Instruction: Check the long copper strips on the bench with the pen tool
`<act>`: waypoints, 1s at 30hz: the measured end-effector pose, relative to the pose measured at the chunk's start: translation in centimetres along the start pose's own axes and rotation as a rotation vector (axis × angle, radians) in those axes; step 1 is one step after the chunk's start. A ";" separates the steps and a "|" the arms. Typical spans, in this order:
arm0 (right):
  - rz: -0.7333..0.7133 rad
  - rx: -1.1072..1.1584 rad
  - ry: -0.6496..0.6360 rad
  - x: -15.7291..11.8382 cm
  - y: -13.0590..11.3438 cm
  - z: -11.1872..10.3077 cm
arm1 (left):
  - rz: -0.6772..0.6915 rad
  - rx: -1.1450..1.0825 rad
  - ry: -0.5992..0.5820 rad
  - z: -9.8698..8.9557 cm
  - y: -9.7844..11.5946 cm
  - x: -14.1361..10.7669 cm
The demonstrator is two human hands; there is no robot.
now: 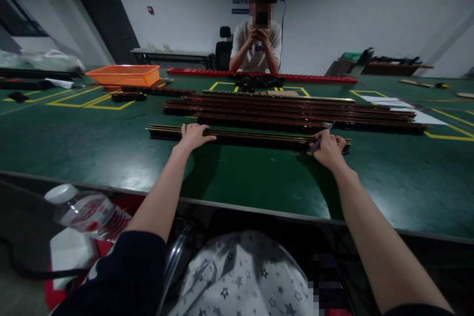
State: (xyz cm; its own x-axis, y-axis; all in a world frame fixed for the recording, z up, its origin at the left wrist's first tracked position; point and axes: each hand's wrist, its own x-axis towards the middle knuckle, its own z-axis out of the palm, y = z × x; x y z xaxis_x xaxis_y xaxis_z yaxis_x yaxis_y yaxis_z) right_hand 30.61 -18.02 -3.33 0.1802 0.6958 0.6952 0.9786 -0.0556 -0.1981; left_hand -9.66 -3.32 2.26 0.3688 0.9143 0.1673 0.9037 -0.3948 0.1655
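Observation:
A narrow bundle of long dark strips with gold-coloured edges (pixel 255 137) lies crosswise on the green table in front of me. Over its left part, my left hand (pixel 193 137) grips it from above, thumb stretched to the right. My right hand (pixel 329 148) is closed near the bundle's right end. In it is a small tool (pixel 316 145) with a dark purplish handle; a thin metal tip sticks up past the fingers. The fingers hide the tool's middle, so its kind is unclear. Just behind lies a larger pile of similar strips (pixel 296 111).
An orange tray (pixel 124 76) stands back left, and a long red slotted bar (pixel 314 78) runs along the far side. White papers (pixel 425 117) lie right. Across the table sits a person (pixel 255 52), hands raised. A plastic bottle (pixel 89 212) is below the table edge at left.

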 end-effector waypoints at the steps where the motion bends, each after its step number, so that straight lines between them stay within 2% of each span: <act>1: 0.025 -0.011 0.036 -0.4 0.5 -0.3 | 0.025 -0.010 0.010 0.4 0.5 -0.1; 4: 0.064 -0.015 0.112 -1.2 0.9 -0.9 | 0.060 -0.018 0.098 1.8 2.3 -0.6; 6: 0.059 0.014 0.161 -1.2 0.0 -1.0 | 0.079 -0.022 0.120 2.4 3.4 -0.9; 8: 0.023 0.046 0.154 -0.9 -1.8 -0.9 | 0.098 -0.025 0.126 2.8 4.4 -1.1; 13: -0.113 0.092 0.049 0.1 -8.8 -0.2 | 0.139 -0.022 0.141 3.2 6.8 -1.3; 16: -0.218 0.121 -0.059 0.1 -11.3 0.7 | 0.172 -0.016 0.136 3.5 8.5 -1.0; 19: -0.259 0.174 -0.138 0.3 -11.1 1.7 | 0.235 -0.044 0.085 3.8 10.1 -0.4; 23: -0.182 0.200 -0.123 1.0 -8.7 2.5 | 0.331 -0.145 -0.002 3.8 10.9 0.7; 27: -0.162 0.143 -0.125 1.9 -7.2 3.1 | 0.364 -0.178 -0.009 3.6 9.8 1.4; 30: -0.147 0.099 -0.116 2.5 -6.9 3.4 | 0.288 -0.162 0.110 3.4 7.9 1.8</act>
State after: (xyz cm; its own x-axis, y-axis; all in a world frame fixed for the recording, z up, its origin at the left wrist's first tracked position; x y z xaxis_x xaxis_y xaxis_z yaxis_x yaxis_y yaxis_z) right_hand 23.98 -13.42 -2.57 0.0179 0.7695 0.6384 0.9780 0.1191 -0.1710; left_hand -1.13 -4.51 0.57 0.5701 0.7513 0.3323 0.7162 -0.6527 0.2470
